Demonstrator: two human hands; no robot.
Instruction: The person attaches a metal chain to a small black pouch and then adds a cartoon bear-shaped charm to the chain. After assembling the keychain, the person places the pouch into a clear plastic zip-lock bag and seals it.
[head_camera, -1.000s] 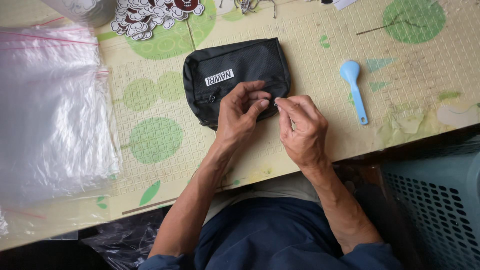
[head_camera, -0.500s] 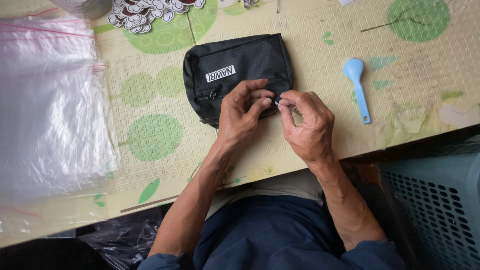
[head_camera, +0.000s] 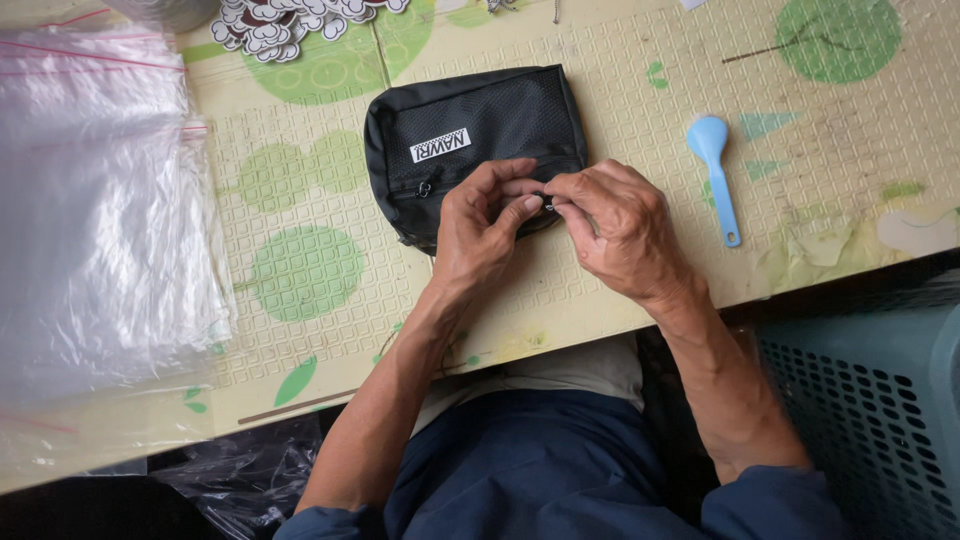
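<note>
Left hand (head_camera: 487, 225) and right hand (head_camera: 612, 228) pinching what seems a zipper pull, black pouch (head_camera: 470, 130) edge hidden beneath fingers

Black mesh-front pouch (head_camera: 480, 130), pale blue spoon (head_camera: 715, 165), cream embossed mat with green circles (head_camera: 305, 270)

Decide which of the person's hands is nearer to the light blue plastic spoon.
Right. The right hand lies just left of the light blue plastic spoon; the left hand is farther, beyond the right.

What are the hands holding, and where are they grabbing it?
Both hands, left hand and right hand, pinch the black pouch at its near edge, around a small metal zipper pull.
</note>
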